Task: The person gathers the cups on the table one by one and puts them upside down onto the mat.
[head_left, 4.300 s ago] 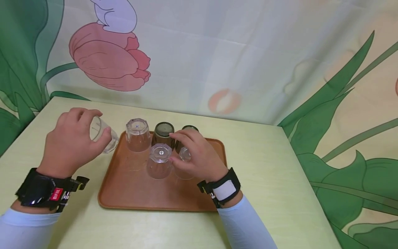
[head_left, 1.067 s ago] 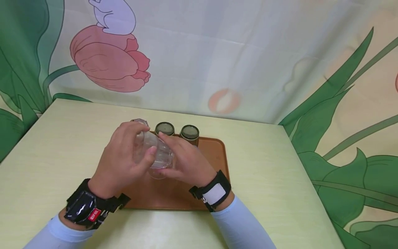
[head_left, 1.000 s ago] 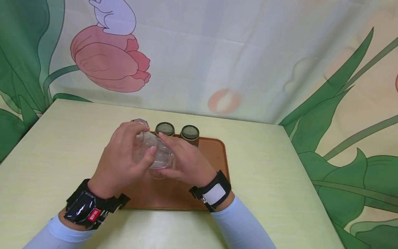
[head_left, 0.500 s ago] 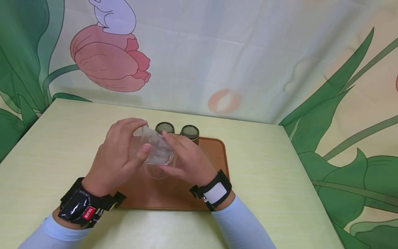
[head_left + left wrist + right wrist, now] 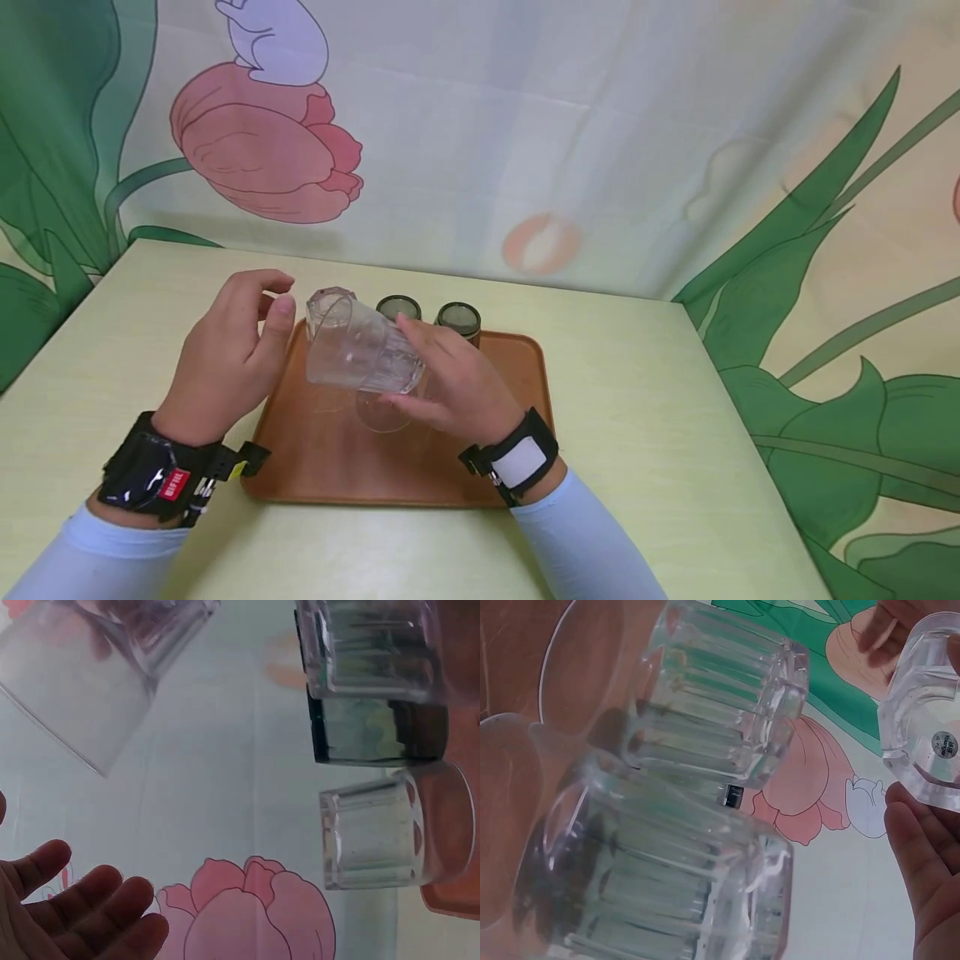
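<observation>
My right hand [image 5: 465,387] grips a clear glass tumbler [image 5: 348,346] near its thick faceted base. The tumbler is tilted on its side above the tray [image 5: 337,479], its mouth facing left. Left of that mouth, my left hand [image 5: 228,358] holds nothing and touches no glass; its loosely bent fingers [image 5: 94,900] show in the left wrist view. Behind the held tumbler a clear glass [image 5: 330,296] stands upside down, mostly covered. Another clear glass [image 5: 382,417] shows only its lower rim beneath it. In the right wrist view the held tumbler's base [image 5: 900,742] bears a small round sticker.
Two dark smoky glasses stand upside down at the tray's back, a left one [image 5: 399,307] and a right one [image 5: 459,319]. Near the right wrist camera stands a clear glass [image 5: 667,877]. The pale table [image 5: 622,400] extends around the tray, with a printed curtain [image 5: 450,150] behind.
My left hand brought the tumbler from the left side of the tray to my right hand. It has since let go and moved back left, leaving the tumbler in my right hand.
</observation>
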The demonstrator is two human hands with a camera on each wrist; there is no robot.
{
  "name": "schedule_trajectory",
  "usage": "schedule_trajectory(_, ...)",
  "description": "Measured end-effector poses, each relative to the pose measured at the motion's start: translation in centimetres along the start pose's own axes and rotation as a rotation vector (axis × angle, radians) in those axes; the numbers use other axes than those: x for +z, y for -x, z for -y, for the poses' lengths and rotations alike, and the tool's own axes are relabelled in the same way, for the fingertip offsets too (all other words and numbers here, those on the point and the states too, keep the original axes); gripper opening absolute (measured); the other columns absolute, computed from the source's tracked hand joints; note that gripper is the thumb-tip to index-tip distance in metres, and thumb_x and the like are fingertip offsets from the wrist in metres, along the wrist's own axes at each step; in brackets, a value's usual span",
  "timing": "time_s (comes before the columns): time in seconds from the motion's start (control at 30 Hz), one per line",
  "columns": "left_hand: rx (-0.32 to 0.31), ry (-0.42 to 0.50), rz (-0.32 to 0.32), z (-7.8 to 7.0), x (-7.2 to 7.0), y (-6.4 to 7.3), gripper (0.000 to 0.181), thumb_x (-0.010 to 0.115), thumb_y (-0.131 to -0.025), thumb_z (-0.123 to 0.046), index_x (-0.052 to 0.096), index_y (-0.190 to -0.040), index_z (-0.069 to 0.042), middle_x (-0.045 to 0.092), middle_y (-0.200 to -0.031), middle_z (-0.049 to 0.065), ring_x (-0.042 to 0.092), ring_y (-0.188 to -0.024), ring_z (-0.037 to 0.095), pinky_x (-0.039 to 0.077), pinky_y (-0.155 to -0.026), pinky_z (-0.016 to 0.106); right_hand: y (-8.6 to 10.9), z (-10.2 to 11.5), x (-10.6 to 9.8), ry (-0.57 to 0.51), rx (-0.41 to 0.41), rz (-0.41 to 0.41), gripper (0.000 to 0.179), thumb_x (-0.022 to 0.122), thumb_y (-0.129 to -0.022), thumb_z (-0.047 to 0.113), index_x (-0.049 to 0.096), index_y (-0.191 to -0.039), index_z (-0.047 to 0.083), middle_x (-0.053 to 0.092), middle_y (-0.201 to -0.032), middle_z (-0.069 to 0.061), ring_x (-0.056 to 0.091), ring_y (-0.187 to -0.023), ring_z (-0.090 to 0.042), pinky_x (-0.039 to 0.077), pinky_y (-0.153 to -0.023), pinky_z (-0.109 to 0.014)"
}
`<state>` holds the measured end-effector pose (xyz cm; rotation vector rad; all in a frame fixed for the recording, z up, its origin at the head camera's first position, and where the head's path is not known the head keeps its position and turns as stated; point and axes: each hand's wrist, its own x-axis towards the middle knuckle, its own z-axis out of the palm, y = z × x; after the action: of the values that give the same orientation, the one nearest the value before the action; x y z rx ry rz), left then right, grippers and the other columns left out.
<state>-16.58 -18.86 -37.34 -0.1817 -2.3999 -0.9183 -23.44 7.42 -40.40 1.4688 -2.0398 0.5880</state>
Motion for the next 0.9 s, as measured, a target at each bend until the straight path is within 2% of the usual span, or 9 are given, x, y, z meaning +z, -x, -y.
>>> schedule_trajectory(0.4, -0.152, -0.08, 0.169, 4.7, 1.5, -0.6, 0.058, 0.037, -0.105, -0.045, 0.053, -0.139, 0.0, 0.05, -0.14, 0.026, 0.046, -0.129, 0.045, 0.041, -0.101, 0.069, -0.1, 0.1, -0.4, -0.003, -0.002, 0.005, 0.094, 0.084, -0.079, 0.042, 0.041, -0.148, -0.004, 0.064, -0.131, -0.014, 0.061, -0.113, -0.024, 0.052, -0.099, -0.03)
schedule_trajectory(0.57, -0.163, -0.191, 0.245, 6.7, 2.3, -0.6, 0.049, 0.038, -0.106, -0.032, 0.052, -0.138, 0.002, 0.049, -0.137, 0.031, 0.048, -0.124, 0.05, 0.044, -0.096, 0.07, -0.2, 0.2, -0.5, 0.001, -0.002, 0.0, 0.093, 0.085, -0.078, 0.042, 0.043, -0.147, -0.005, 0.065, -0.13, -0.013, 0.062, -0.11, -0.023, 0.053, -0.097, -0.03)
schedule_trajectory(0.7, -0.159, -0.287, 0.342, 8.1, 2.9, -0.7, 0.042, 0.039, -0.105, -0.021, 0.052, -0.135, 0.005, 0.05, -0.132, 0.033, 0.051, -0.119, 0.051, 0.048, -0.092, 0.068, -0.2, 0.1, -0.5, -0.005, -0.001, -0.005, 0.093, 0.085, -0.078, 0.041, 0.043, -0.147, -0.005, 0.066, -0.129, -0.013, 0.062, -0.109, -0.023, 0.053, -0.096, -0.03)
schedule_trajectory(0.9, -0.171, -0.339, 0.507, 9.6, 3.9, -0.7, 0.044, 0.049, -0.103, -0.024, 0.053, -0.136, 0.005, 0.051, -0.135, 0.033, 0.051, -0.122, 0.051, 0.046, -0.096, 0.067, -0.2, 0.0, -0.5, -0.004, 0.004, -0.001, 0.092, 0.085, -0.079, 0.041, 0.044, -0.146, -0.006, 0.066, -0.129, -0.013, 0.062, -0.108, -0.023, 0.053, -0.095, -0.029)
